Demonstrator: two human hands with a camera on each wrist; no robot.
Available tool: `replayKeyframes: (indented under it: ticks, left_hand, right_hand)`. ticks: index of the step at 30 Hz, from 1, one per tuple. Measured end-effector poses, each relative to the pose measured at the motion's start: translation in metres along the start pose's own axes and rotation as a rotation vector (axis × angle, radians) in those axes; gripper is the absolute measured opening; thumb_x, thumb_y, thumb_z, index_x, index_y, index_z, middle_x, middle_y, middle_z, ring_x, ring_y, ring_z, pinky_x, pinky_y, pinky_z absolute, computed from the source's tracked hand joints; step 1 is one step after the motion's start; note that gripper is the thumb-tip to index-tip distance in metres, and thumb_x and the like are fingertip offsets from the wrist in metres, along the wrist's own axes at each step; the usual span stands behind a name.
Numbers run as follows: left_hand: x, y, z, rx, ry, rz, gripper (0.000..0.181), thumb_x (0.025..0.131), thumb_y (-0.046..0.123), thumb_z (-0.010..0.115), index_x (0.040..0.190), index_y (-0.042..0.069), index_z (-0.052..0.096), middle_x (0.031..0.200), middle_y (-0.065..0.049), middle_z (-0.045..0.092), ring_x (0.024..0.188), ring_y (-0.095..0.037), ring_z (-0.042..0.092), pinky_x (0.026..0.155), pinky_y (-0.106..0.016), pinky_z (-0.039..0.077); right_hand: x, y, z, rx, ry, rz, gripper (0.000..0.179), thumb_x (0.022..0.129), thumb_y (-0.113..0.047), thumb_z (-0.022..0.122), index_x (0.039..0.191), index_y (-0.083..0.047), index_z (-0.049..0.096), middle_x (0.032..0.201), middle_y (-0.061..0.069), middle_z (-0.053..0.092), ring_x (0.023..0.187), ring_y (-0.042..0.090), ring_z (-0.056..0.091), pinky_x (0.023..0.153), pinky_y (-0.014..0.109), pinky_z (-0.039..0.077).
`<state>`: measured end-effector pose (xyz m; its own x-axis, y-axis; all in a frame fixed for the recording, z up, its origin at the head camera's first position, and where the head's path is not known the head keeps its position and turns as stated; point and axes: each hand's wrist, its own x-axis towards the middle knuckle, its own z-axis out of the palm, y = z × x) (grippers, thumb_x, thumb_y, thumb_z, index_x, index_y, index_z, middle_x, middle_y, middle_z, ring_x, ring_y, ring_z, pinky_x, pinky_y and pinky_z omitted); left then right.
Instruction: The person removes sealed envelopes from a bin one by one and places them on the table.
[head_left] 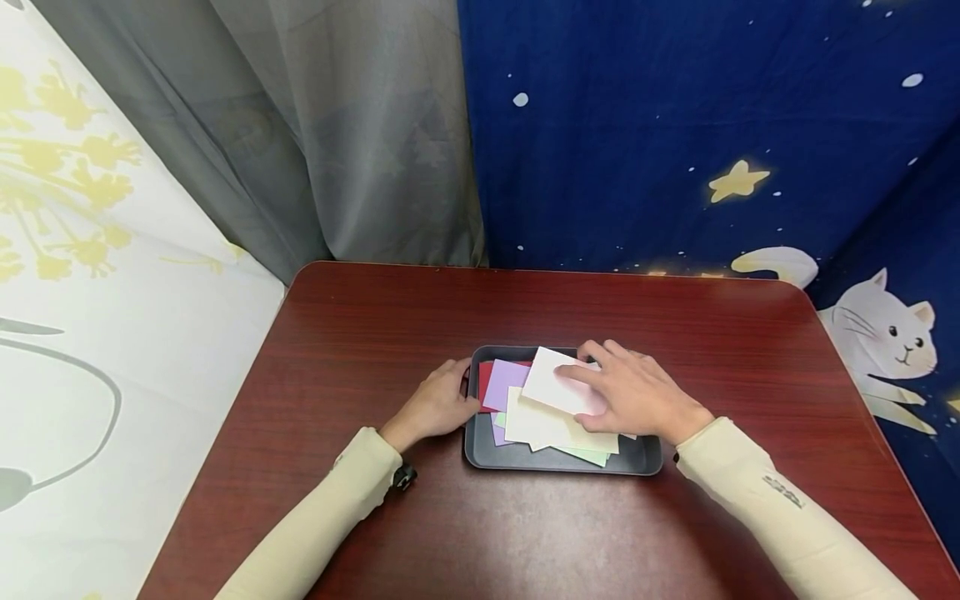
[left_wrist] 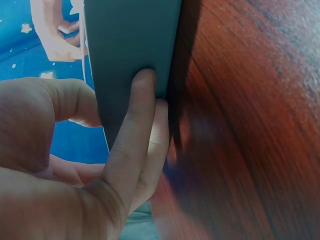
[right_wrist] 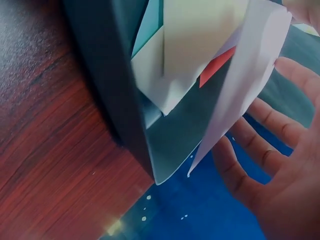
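A dark grey tray (head_left: 637, 463) holds a loose pile of coloured paper cards. My left hand (head_left: 438, 402) grips its left end; in the left wrist view, the fingers lie along the outer wall (left_wrist: 132, 40) and the thumb is at the rim. Above the pile, my right hand (head_left: 637, 390) holds a pale pinkish-white card (head_left: 553, 382) by its edges, with the index finger on top. That card tilts up in the right wrist view. Beneath it lie a cream card (head_left: 547, 427), a purple card (head_left: 504, 383), a red card (head_left: 485, 404) and a green card (head_left: 594, 457), partly covered.
The tray stands on a reddish-brown wooden table (head_left: 375, 333). Behind the table hang a grey curtain (head_left: 375, 167) and a blue curtain (head_left: 600, 167) with stars and a cat. A white patterned cloth (head_left: 112, 333) hangs at the left.
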<state>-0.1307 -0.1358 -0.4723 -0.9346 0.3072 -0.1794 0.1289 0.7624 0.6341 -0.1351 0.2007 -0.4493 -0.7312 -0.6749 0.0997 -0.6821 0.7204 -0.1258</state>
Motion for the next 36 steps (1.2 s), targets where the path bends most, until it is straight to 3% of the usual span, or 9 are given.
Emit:
replayKeyframes:
  ticks: [4,13,15,18,20,22,30,36]
  left_hand:
    - [0.001,0.0,0.001,0.009,-0.005,-0.018,0.074,0.094,0.013,0.071,0.162,-0.006,0.047,0.14,-0.018,0.063,0.107,-0.027,0.06,0.096,-0.046,0.055]
    - [0.002,-0.001,0.0,-0.004,-0.008,-0.005,0.074,0.092,0.012,0.07,0.16,-0.007,0.048,0.139,-0.019,0.063,0.107,-0.029,0.06,0.096,-0.049,0.055]
    - [0.008,-0.018,0.007,0.002,0.002,0.042,0.075,0.092,0.016,0.07,0.16,-0.007,0.048,0.137,-0.019,0.063,0.106,-0.028,0.06,0.094,-0.046,0.055]
    - [0.009,-0.019,0.007,0.0,0.004,0.054,0.075,0.092,0.017,0.07,0.159,-0.008,0.048,0.136,-0.02,0.063,0.108,-0.03,0.061,0.096,-0.048,0.055]
    - [0.009,-0.019,0.007,0.004,0.004,0.053,0.075,0.092,0.017,0.07,0.16,-0.008,0.048,0.137,-0.02,0.063,0.11,-0.03,0.061,0.098,-0.049,0.055]
    - [0.003,-0.003,0.0,-0.001,-0.01,0.011,0.074,0.092,0.013,0.071,0.16,-0.008,0.048,0.137,-0.02,0.063,0.109,-0.031,0.061,0.098,-0.052,0.054]
    - [0.003,-0.001,0.001,0.03,-0.017,-0.01,0.074,0.093,0.012,0.071,0.161,-0.005,0.048,0.134,-0.016,0.063,0.098,-0.025,0.059,0.088,-0.044,0.053]
    - [0.003,-0.001,0.0,0.021,-0.018,-0.013,0.075,0.093,0.013,0.071,0.162,-0.004,0.047,0.139,-0.016,0.062,0.104,-0.027,0.059,0.091,-0.046,0.054]
  right_hand:
    - [0.0,0.006,0.001,0.002,0.004,0.049,0.065,0.084,-0.053,0.083,0.145,-0.034,0.071,0.128,0.002,0.059,0.1,0.021,0.056,0.056,0.036,0.048]
    - [0.0,0.023,-0.001,0.017,0.044,0.117,0.066,0.086,-0.052,0.083,0.147,-0.032,0.07,0.126,0.003,0.058,0.101,0.023,0.057,0.053,0.038,0.047]
    - [0.0,0.029,-0.002,0.012,0.039,0.14,0.066,0.088,-0.054,0.082,0.149,-0.032,0.068,0.127,0.004,0.058,0.102,0.024,0.058,0.053,0.038,0.048]
    - [-0.001,0.038,-0.004,0.008,0.027,0.172,0.068,0.09,-0.055,0.08,0.152,-0.032,0.066,0.128,0.006,0.058,0.103,0.025,0.058,0.053,0.039,0.049]
    - [-0.002,0.044,-0.005,0.009,0.011,0.193,0.069,0.091,-0.055,0.08,0.154,-0.031,0.064,0.13,0.007,0.057,0.105,0.026,0.058,0.055,0.04,0.05]
    - [-0.002,0.05,-0.006,0.013,-0.008,0.219,0.07,0.093,-0.054,0.079,0.156,-0.03,0.062,0.132,0.008,0.057,0.107,0.027,0.058,0.057,0.042,0.052]
    - [-0.002,0.069,-0.009,0.036,-0.048,0.334,0.07,0.096,-0.054,0.073,0.159,-0.027,0.058,0.134,0.011,0.054,0.109,0.029,0.058,0.063,0.049,0.053]
    - [-0.002,0.084,-0.01,0.059,-0.047,0.398,0.072,0.097,-0.056,0.071,0.16,-0.026,0.055,0.131,0.015,0.053,0.105,0.032,0.058,0.062,0.051,0.054]
